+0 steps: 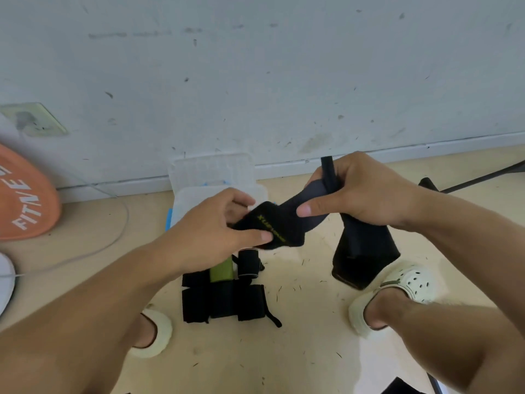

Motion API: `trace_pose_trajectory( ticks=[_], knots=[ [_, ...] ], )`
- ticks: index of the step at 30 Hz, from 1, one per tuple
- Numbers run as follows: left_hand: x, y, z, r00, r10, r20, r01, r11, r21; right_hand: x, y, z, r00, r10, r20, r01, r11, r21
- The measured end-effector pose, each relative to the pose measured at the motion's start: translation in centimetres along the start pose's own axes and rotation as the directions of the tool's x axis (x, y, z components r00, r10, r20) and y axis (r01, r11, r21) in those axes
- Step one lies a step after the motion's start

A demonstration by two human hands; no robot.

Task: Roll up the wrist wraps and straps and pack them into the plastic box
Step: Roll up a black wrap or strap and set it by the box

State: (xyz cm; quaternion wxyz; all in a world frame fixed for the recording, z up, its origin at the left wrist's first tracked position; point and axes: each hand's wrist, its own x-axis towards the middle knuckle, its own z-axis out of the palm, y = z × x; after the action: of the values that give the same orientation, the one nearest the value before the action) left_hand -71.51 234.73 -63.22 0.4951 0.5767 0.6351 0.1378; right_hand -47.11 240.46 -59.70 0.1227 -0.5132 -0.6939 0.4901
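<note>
A black wrist wrap (pixel 272 226) with yellow lettering is stretched between both hands above the floor. My left hand (pixel 216 226) pinches its lettered end. My right hand (pixel 360 191) grips the other part, where a thin black strap sticks up and a wide black tail (pixel 363 251) hangs down. The clear plastic box (pixel 210 180) stands open behind my left hand, its inside mostly hidden. On the floor below lie several black rolled wraps (pixel 224 300), a green roll (pixel 221 270) and a small black roll (pixel 248 264).
An orange weight plate (pixel 22 194) leans on the wall at the left, with a thin grey cable (pixel 119 223) curving past it. My feet in pale clogs (pixel 397 291) flank the pile of wraps. A dark bar (pixel 483 174) lies at the right by the wall.
</note>
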Motion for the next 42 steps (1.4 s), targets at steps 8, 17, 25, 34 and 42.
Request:
trace_pose_trajectory(
  ticks=[8,17,25,34,42],
  knots=[
    [0.3,1.3,2.2,0.957,0.272,-0.100,-0.285,0.949,-0.138,0.0,-1.1,1.6,0.996,-0.024,-0.084,0.042,0.978,0.207],
    [0.4,1.5,3.3,0.946,0.218,-0.240,-0.294,0.888,-0.354,0.6,-1.2,2.8,0.953,0.146,-0.264,-0.011,0.891,0.455],
    [-0.4,2.1,4.6,0.909,0.316,-0.272,-0.396,0.860,-0.322,1.5,-1.8,4.0,0.808,0.404,-0.430,0.045,0.684,0.728],
    [-0.5,3.3,5.7,0.927,0.199,-0.317,-0.326,0.846,-0.422,2.8,-1.9,5.1,0.669,0.388,-0.634,0.129,0.779,0.613],
    [1.3,3.4,2.4,0.854,-0.044,-0.518,-0.321,0.740,-0.591,3.4,-0.4,3.9,0.969,0.180,-0.167,-0.078,0.871,0.486]
  ],
)
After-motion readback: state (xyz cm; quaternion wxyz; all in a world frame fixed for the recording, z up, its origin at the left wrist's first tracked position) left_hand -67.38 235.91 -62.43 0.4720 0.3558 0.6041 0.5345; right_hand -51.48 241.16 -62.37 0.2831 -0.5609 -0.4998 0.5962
